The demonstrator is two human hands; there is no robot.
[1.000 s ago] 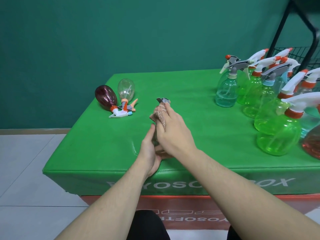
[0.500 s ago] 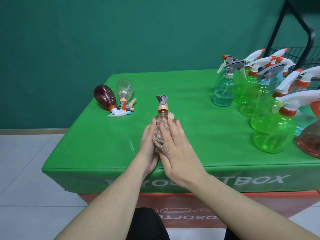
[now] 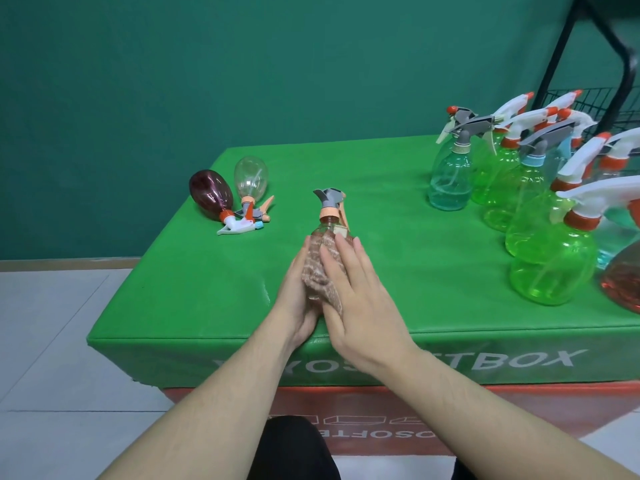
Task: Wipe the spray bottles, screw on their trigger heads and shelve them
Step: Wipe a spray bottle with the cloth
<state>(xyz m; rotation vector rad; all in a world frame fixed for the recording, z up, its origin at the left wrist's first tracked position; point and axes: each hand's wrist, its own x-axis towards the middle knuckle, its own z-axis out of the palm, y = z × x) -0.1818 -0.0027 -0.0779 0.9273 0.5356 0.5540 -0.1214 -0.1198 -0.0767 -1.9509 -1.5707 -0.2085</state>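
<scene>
Around bottle (image 3: 331, 233): 2 flat hands (image 3: 349, 292)

head view | worn at head height, looks forward and down | close over green table (image 3: 398, 216), both forearms entering from below | teal wall (image 3: 242, 64) behind
</scene>
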